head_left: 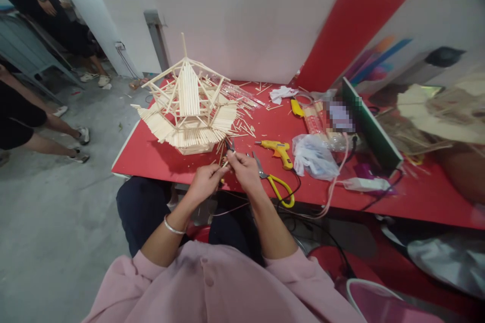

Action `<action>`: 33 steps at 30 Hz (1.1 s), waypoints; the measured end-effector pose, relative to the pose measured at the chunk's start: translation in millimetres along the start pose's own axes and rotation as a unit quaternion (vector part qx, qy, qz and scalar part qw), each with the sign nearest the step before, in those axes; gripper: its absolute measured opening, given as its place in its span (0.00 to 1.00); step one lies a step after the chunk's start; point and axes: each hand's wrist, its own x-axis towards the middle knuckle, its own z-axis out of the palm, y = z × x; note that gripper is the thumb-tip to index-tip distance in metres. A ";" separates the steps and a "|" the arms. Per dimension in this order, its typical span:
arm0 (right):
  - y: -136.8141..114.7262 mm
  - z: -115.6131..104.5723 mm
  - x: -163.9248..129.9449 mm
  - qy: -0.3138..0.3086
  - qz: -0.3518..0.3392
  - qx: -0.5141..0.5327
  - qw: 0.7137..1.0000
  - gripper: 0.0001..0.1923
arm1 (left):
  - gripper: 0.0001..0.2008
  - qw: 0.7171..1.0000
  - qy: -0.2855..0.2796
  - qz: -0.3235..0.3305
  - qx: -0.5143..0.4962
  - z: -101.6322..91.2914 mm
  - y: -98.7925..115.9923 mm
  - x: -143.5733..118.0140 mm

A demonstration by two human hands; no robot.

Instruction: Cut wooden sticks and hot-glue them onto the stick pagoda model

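Note:
Both my hands meet over the near edge of the red table (151,159). My left hand (205,181) pinches a thin wooden stick (226,162) by its end. My right hand (245,169) grips a small pair of dark cutting pliers (229,146) whose jaws point up at the stick. Just beyond my hands stands a pavilion model built of wooden sticks (189,111), with tiered sloping roofs and a spire. Loose sticks (246,123) lie scattered to its right.
Yellow-handled scissors (278,186) and a yellow glue gun (278,150) lie right of my hands, then a plastic bag (312,156), stick packets (314,118) and cables. A red board (341,30) leans on the white wall. Other people's legs stand on the floor at left (56,131).

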 end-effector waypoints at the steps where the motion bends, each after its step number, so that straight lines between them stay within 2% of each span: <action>1: -1.9 -1.7 0.2 0.004 0.001 0.005 1.000 0.26 | 0.20 1.000 0.000 -0.004 -0.010 -0.1 2.6 -1.9; 7: -30.8 -10.1 -5.9 0.018 -0.005 0.037 0.999 0.23 | 0.20 0.991 -0.049 -0.028 -0.123 -7.8 28.5 -18.2; 11: -61.7 -11.6 -8.9 -0.027 -0.045 0.082 0.995 0.17 | 0.21 0.980 -0.033 -0.039 -0.194 -16.5 46.8 -27.6; 15: -95.2 -9.0 4.3 -0.064 -0.094 0.119 0.986 0.12 | 0.22 0.968 -0.044 -0.020 -0.248 -26.6 60.3 -29.8; 17: -112.6 -5.7 16.9 -0.072 -0.134 0.116 0.982 0.12 | 0.21 0.966 -0.016 0.002 -0.256 -31.7 66.3 -27.5; 20: -138.9 2.0 39.5 -0.079 -0.194 0.068 0.975 0.12 | 0.18 0.960 0.098 0.032 -0.260 -40.1 75.9 -20.1; 23: -164.0 13.7 62.9 -0.094 -0.233 0.002 0.968 0.13 | 0.15 0.938 0.201 0.067 -0.275 -51.1 85.1 -10.2; 25: -178.2 23.1 77.5 -0.106 -0.260 -0.032 0.959 0.14 | 0.14 0.924 0.222 0.092 -0.298 -59.4 89.3 -3.7; 28: -192.7 37.3 96.8 -0.123 -0.290 -0.092 0.945 0.14 | 0.15 0.911 0.220 0.100 -0.333 -70.4 90.5 5.1; 33: -198.9 53.9 117.9 -0.111 -0.318 -0.225 0.914 0.14 | 0.14 0.896 0.259 0.081 -0.351 -78.4 84.6 18.1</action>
